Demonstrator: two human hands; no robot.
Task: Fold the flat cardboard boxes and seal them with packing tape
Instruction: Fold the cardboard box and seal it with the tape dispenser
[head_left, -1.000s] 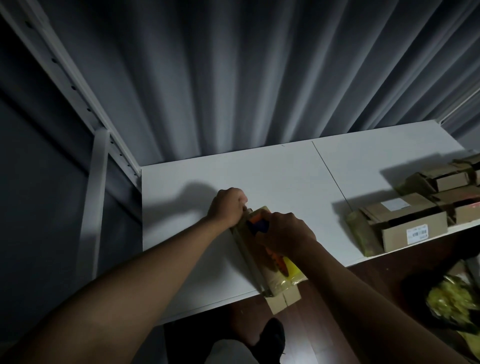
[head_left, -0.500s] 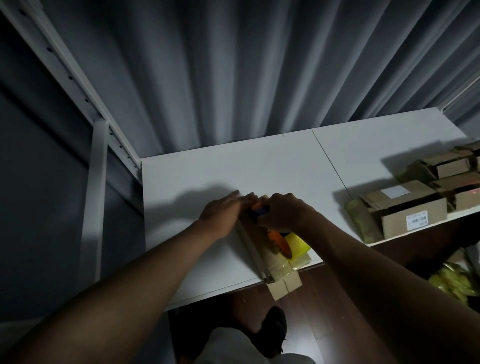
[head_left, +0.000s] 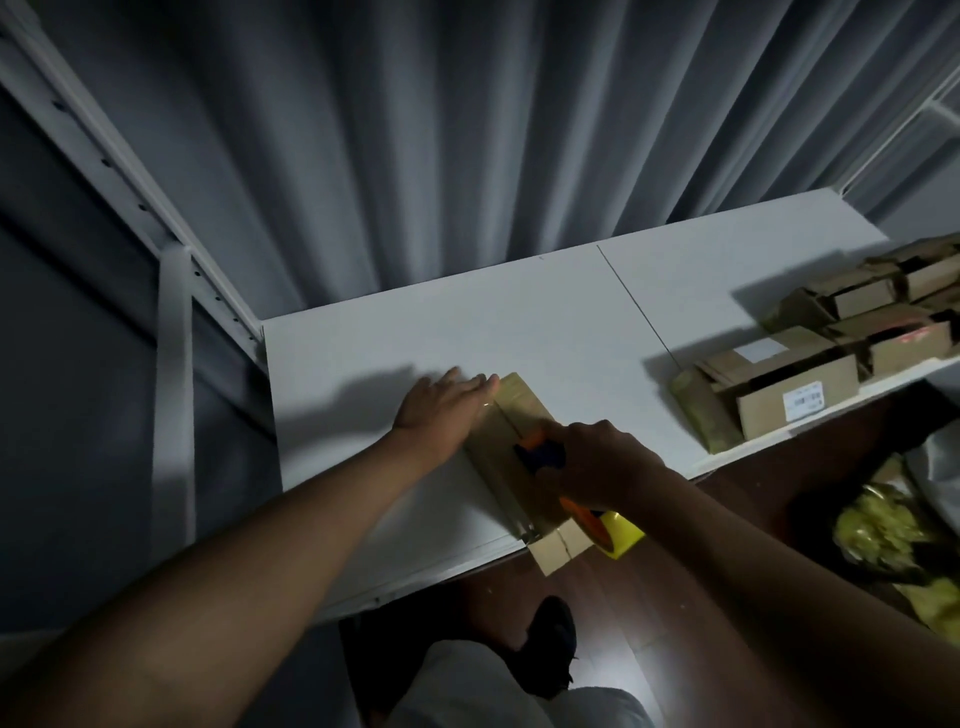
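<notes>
Standing against a wall of grey curtain (head_left: 415, 156) in a dim room, a white table (head_left: 519, 322) is made of two panels joined at a thin seam, with a pale metal rack post (head_left: 174, 364) at its left end and dark wooden floor (head_left: 623, 623) below. At the right end of the table sit several folded cardboard boxes (head_left: 810, 374); the nearest carries a white barcode label, and what they hold cannot be seen. A yellow bag (head_left: 883, 535) lies on the floor to the right. The box being sealed (head_left: 514, 415) lies flat near the table's front edge, its long axis running diagonally from far left to near right, with the near end overhanging the edge. The left hand (head_left: 441, 402) rests on the far end of the box, its grip released, fingers straight and flat. The right hand (head_left: 597, 457) has its grip clenched around the orange tape dispenser (head_left: 540, 452) at the middle of the box, with the yellow tape roll (head_left: 621, 532) at the near end.
</notes>
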